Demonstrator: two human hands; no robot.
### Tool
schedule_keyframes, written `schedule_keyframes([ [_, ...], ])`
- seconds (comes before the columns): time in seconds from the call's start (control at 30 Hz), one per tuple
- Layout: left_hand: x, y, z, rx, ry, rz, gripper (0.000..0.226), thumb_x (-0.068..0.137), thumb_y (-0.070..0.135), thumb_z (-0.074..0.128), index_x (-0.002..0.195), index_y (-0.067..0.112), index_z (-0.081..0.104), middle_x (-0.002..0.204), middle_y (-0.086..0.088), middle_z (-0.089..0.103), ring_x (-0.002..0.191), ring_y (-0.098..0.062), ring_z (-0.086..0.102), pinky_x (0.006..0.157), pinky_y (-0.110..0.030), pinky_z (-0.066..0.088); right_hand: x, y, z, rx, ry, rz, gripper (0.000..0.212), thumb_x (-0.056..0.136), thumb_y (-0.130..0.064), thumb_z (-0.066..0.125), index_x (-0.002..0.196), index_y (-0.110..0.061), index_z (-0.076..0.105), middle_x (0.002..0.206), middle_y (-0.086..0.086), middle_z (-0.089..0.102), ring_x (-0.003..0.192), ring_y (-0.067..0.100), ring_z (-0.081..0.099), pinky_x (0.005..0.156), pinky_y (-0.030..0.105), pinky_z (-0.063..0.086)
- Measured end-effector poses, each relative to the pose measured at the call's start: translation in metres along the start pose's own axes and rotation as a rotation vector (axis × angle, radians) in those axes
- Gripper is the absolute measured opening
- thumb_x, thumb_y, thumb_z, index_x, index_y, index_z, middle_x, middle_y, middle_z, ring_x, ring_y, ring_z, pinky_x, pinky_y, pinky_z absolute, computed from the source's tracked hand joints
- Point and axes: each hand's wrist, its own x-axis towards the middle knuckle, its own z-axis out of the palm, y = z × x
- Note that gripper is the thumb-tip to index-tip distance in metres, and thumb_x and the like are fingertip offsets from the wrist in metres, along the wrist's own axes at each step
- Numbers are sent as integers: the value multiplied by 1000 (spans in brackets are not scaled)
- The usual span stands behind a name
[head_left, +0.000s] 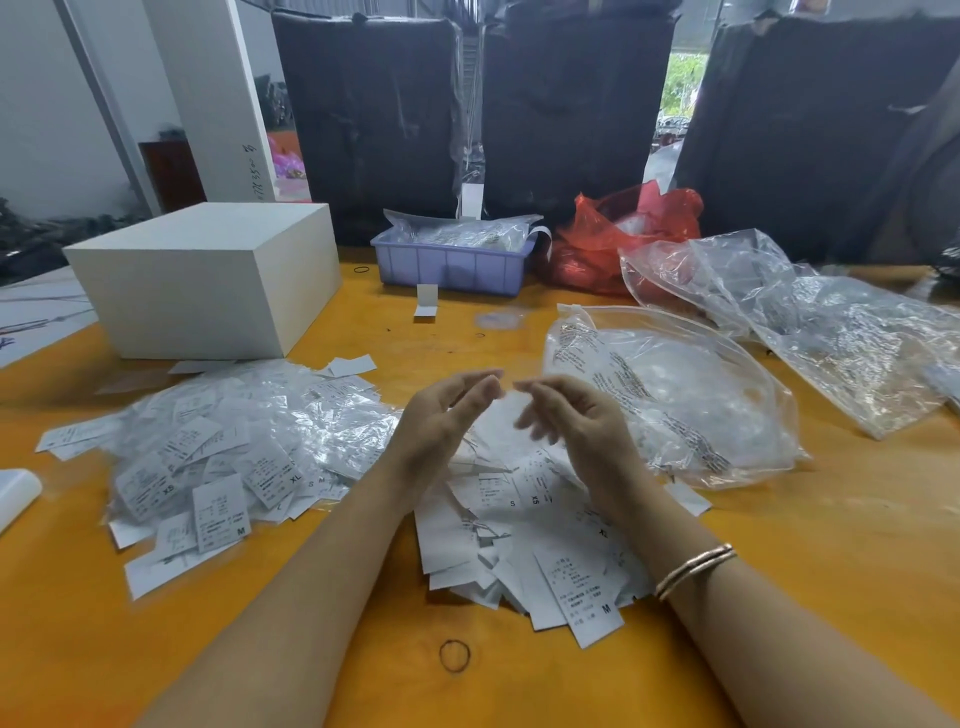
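Hovering my left hand (441, 423) and right hand (576, 434) fingertip-close above the labels (519, 540); whether they pinch anything, I cannot tell.

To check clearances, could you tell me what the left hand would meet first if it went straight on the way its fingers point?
The right hand: the left hand points at its fingertips across a small gap, above the pile of tags, though depth is unclear.

The left forearm (311, 597) reached in from 7 o'clock and the right forearm (753, 623) from 5 o'clock, both angled toward 12. The left hand (441, 423) and right hand (576, 426) faced palm to palm, fingers loosely curved, tips nearly meeting. The right fingers were blurred, and whether either hand pinched anything was unclear.
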Motion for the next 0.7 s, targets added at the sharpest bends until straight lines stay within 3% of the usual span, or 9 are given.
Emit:
schedule_keyframes([
  [0.17,3,-4,-2,-60,80,-44,2,84,17,68,83,17,68,70,12,71,67,6,62,58,-6,43,0,3,4,40,-4,96,13,89,-6,59,91,-16,66,68,-1,68,60,9,59,58,20,45],
  [0.37,5,-8,0,-151,152,-133,5,94,13,55,90,12,58,86,1,74,80,-8,67,68,-18,51,0,8,5,171,0,199,31,88,6,54,113,-13,56,85,8,66,73,21,69,63,21,53],
  [0.47,7,-6,-3,-278,254,-150,3,94,9,54,92,12,54,81,1,74,75,-9,69,65,-18,53,2,10,2,81,13,192,46,86,17,40,117,-14,55,86,5,65,72,12,63,66,18,49],
  [0.53,8,-7,-7,-319,337,-174,6,91,7,57,92,13,55,77,1,71,69,-6,68,63,-17,51,3,10,-2,18,68,168,55,81,21,31,108,-16,60,81,4,64,68,10,55,62,16,45],
  [0.63,10,-10,-10,-262,383,-204,10,91,8,56,91,17,60,73,6,68,66,-3,64,67,-19,47,3,8,-5,-127,166,81,45,83,13,34,87,-17,67,64,2,57,51,5,42,48,16,35],
  [0.7,10,-11,-9,-233,391,-201,15,91,10,55,85,20,64,69,9,67,69,-5,60,67,-20,45,3,8,-2,-349,133,24,29,89,0,44,86,-15,68,60,2,57,45,4,40,46,22,33],
])
